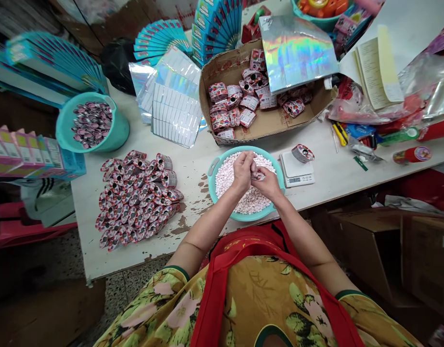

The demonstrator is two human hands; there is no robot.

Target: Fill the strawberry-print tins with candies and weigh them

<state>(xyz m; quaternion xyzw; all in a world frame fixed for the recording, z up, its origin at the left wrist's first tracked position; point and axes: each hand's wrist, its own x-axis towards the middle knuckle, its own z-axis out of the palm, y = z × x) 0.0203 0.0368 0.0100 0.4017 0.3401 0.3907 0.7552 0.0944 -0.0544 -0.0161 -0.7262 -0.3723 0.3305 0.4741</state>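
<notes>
Both my hands meet over a teal basin (215,166) full of small pink and white candies. My left hand (243,169) is closed in a pinch, fingertips down at a small red-patterned packet (258,176). My right hand (267,183) is closed around that packet and holds it just above the candies. A similar packet (303,153) lies on a small white scale (297,171) right of the basin.
A heap of filled packets (137,200) lies on the table to the left. A teal bucket (94,123) of packets, a cardboard box (260,94) with more, holographic bags (296,50) and fanned blue boxes (160,38) stand behind. Clutter fills the right side.
</notes>
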